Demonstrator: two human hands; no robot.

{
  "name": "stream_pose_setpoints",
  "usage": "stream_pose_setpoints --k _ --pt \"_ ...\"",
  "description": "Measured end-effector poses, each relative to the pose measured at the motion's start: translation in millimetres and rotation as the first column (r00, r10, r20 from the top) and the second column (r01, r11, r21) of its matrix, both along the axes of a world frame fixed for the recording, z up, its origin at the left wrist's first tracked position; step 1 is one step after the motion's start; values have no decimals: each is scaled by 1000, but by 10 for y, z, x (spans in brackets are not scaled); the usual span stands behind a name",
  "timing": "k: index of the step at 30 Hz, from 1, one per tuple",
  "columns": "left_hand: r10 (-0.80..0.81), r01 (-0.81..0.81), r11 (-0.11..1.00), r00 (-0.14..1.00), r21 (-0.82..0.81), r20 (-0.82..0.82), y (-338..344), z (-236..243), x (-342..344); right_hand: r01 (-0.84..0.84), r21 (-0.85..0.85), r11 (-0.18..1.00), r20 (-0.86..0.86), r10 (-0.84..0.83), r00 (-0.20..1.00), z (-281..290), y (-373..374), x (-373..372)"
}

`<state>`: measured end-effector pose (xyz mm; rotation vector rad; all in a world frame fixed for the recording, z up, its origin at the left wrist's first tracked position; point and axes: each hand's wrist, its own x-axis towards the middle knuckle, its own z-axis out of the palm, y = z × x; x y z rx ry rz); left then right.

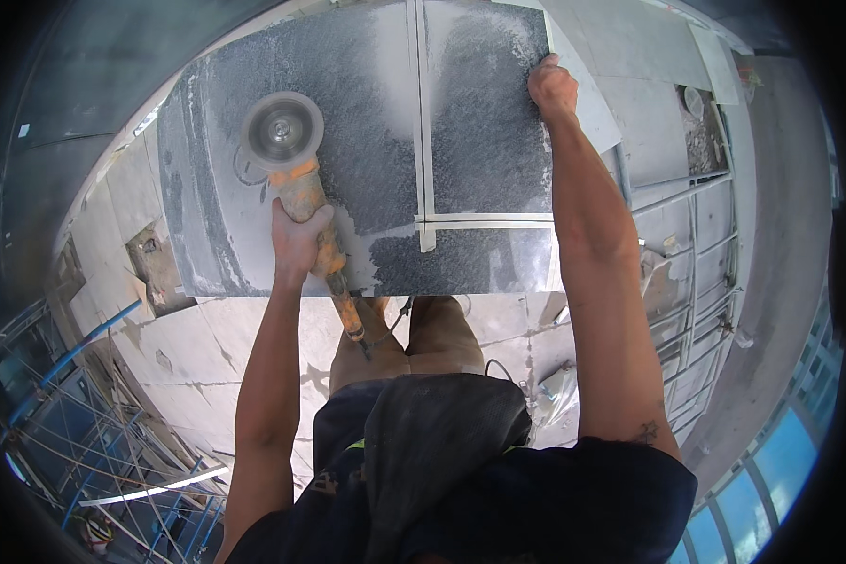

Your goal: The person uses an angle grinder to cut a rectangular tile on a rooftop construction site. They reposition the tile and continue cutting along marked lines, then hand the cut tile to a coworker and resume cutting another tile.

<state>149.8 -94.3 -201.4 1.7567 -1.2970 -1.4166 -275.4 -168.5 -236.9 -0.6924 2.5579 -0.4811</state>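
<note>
A dark speckled stone slab (484,132), dusted pale in patches, lies across my view, with pale taped strips (425,169) crossing it in lines. My left hand (293,230) is closed round the dusty orange body of an angle grinder (329,246), whose round grey disc (282,150) is over the slab's left part. The grinder's cord trails down past the slab's near edge. My right hand (553,86) grips the slab's right edge near its top, beside a paler sheet (583,94) underneath.
Pale paving (207,348) surrounds me, with openings (150,268) in it. A metal frame (691,282) runs along the right, glass panels (766,451) below it. Blue and grey bars and rods (113,432) crowd the lower left. A dark wall (47,113) stands upper left.
</note>
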Motion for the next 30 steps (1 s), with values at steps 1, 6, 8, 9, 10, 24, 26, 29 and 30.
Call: stream_pose_setpoints --k 1,6,8,9,10,24,26,29,30 --pt "-2 2 1000 1000 -6 7 -12 6 2 -3 13 1000 -3 3 1000 30 -10 7" --pt "-5 5 1000 1000 20 -1 -4 0 24 -21 27 999 -33 22 999 -11 -8 -14" --pt "-5 4 1000 1000 16 23 1 -30 41 -10 28 1000 -30 11 999 -12 -13 0" --pt "-4 4 1000 999 14 38 12 -35 57 -10 28 1000 -25 11 1000 21 -18 12" --pt "-2 2 1000 999 14 44 15 -39 66 -10 29 1000 -19 10 1000 32 -15 36" --pt "-38 38 999 999 -20 6 -17 -71 81 -249 -69 966 -47 246 968 -271 494 -173" --pt "-35 35 999 999 -15 5 -15 -42 52 -211 -64 975 -45 209 977 -257 487 -146" --pt "-35 35 999 999 -10 -9 -17 -11 48 -132 -41 990 -40 130 991 -200 444 -57" --pt "-35 35 999 999 -7 -16 -23 -7 52 -94 -46 995 -33 92 995 -183 440 -11"
